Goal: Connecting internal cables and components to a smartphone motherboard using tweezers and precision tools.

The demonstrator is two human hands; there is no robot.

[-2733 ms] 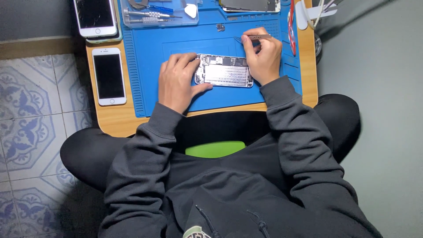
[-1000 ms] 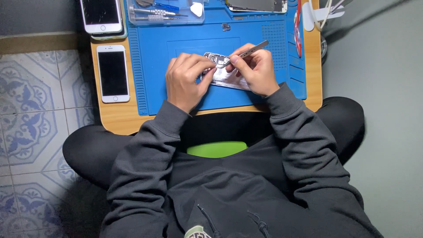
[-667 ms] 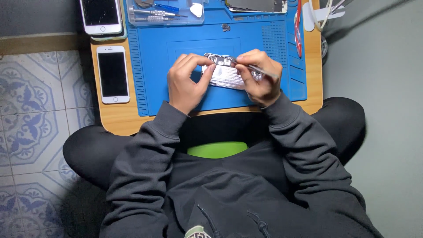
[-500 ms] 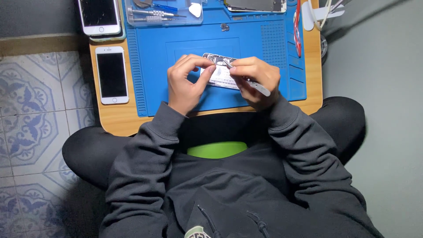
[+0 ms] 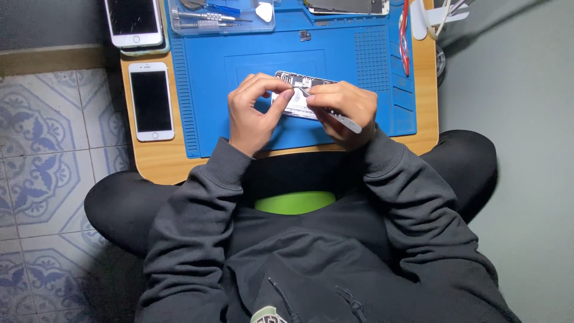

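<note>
Metal tweezers (image 5: 335, 112) sit pinched in the right hand (image 5: 344, 110), whose fingers are curled closed round them; the thin tips point left toward the middle of an opened phone (image 5: 297, 96), while the blunt end sticks out past the hand to the lower right. The left hand (image 5: 254, 110) is half curled, thumb and fingertips pressed on the near left part of the same opened phone, holding nothing else. This phone lies flat, its inner parts showing, near the centre of a blue work mat (image 5: 299, 66), mostly hidden under both hands.

That mat covers most of a small wooden tabletop (image 5: 152, 161) resting across the person's lap. At the mat's far edge stands a clear tray (image 5: 221, 17) with screwdrivers and a white pick, and farther right lies a detached screen panel (image 5: 347, 6). A red tool (image 5: 404, 36) lies along the mat's right side. On bare wood left of the mat rests a white phone (image 5: 151, 100), face up, with another white phone (image 5: 133, 21) beyond it.
</note>
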